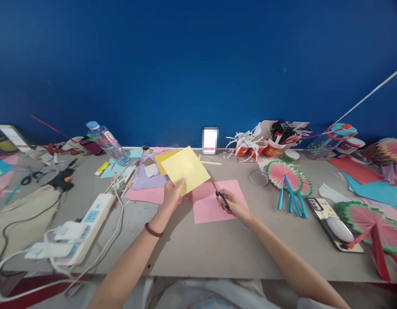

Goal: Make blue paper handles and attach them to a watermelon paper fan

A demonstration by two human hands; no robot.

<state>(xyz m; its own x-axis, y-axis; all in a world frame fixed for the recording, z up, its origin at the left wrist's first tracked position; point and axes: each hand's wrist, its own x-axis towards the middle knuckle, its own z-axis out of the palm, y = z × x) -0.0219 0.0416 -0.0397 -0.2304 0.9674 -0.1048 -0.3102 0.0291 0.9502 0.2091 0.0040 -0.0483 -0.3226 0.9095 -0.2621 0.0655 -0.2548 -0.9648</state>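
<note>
A sheet of light yellow paper (187, 167) is pinched at its lower left edge by my left hand (173, 193), raised above the table. My right hand (232, 204) is closed around the black handles of a pair of scissors (222, 198), whose blades point up and left to the yellow sheet's right corner. Whether the blades touch the paper I cannot tell. Under the scissors and my right hand lies a pink sheet (206, 208) on the table. Behind the yellow paper, a darker yellow sheet (162, 161) shows in part, and thin yellow strips (214, 162) lie beyond it.
A white power strip (92, 227) with cables stands at the left, near a tilted plastic bottle (110, 143). Cups of paper shreds and tools (272, 148) line the blue wall. Watermelon-coloured paper fans (283, 174) and a phone (320, 210) under a white mouse (339, 228) lie right.
</note>
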